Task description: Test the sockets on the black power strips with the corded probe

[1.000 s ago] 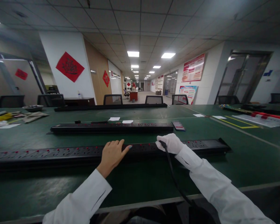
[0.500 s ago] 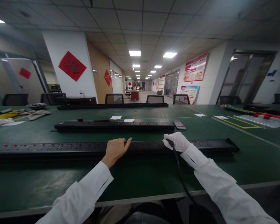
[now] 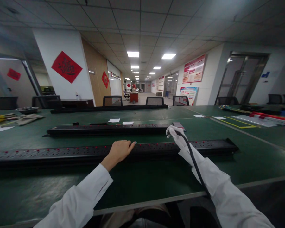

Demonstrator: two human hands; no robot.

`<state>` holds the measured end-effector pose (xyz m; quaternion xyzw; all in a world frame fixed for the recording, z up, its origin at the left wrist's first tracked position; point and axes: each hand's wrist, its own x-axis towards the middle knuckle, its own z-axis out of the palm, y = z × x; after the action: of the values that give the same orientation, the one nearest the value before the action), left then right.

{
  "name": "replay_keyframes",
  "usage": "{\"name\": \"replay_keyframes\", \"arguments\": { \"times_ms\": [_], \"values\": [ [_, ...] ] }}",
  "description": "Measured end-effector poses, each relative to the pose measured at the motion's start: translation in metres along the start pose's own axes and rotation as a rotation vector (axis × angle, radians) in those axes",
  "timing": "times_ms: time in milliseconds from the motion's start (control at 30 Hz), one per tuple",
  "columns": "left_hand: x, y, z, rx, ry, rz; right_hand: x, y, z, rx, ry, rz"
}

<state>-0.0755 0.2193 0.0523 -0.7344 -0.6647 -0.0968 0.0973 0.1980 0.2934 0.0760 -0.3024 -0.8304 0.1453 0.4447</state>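
Note:
A long black power strip (image 3: pixel 80 152) with a row of red dots lies across the green table. My bare left hand (image 3: pixel 120 151) rests on it near the middle, fingers curled round its far edge. Above the strip's right part, my gloved right hand (image 3: pixel 176 135) is closed on the end of a black cable (image 3: pixel 194 158), which hangs down over the sleeve and past the table's near edge. The plug at the cable's end is mostly hidden by the glove.
Behind lies a second black strip (image 3: pixel 109 129), with a phone (image 3: pixel 179 125) at its right end. Farther back are paper slips (image 3: pixel 114 120) and long black bars (image 3: pixel 109 108). A bowl (image 3: pixel 27 110) stands far left; red and clear parts (image 3: pixel 268 118) lie right.
My right hand has risen off the strip with the cable, which now swings farther right. My left hand stays on the strip. The view has shifted slightly.

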Motion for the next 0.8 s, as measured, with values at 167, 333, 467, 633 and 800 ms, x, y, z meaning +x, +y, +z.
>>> {"name": "replay_keyframes", "arguments": {
  "times_ms": [167, 333, 467, 633, 800],
  "values": [
    [0.024, 0.012, 0.000, -0.063, -0.168, 0.125, 0.002, -0.006, 0.014, -0.196, -0.282, -0.133],
    [0.029, 0.016, 0.004, -0.053, -0.181, 0.174, 0.007, -0.009, 0.021, -0.419, -0.322, -0.235],
    [0.026, 0.016, 0.005, -0.059, -0.173, 0.144, 0.007, -0.014, 0.025, -0.576, -0.303, -0.287],
    [0.025, 0.016, 0.005, -0.057, -0.166, 0.140, -0.008, -0.015, 0.026, -0.618, -0.206, -0.268],
    [0.023, 0.016, 0.004, -0.097, -0.158, 0.146, -0.013, -0.013, 0.024, -0.591, -0.212, -0.255]
  ]
}}
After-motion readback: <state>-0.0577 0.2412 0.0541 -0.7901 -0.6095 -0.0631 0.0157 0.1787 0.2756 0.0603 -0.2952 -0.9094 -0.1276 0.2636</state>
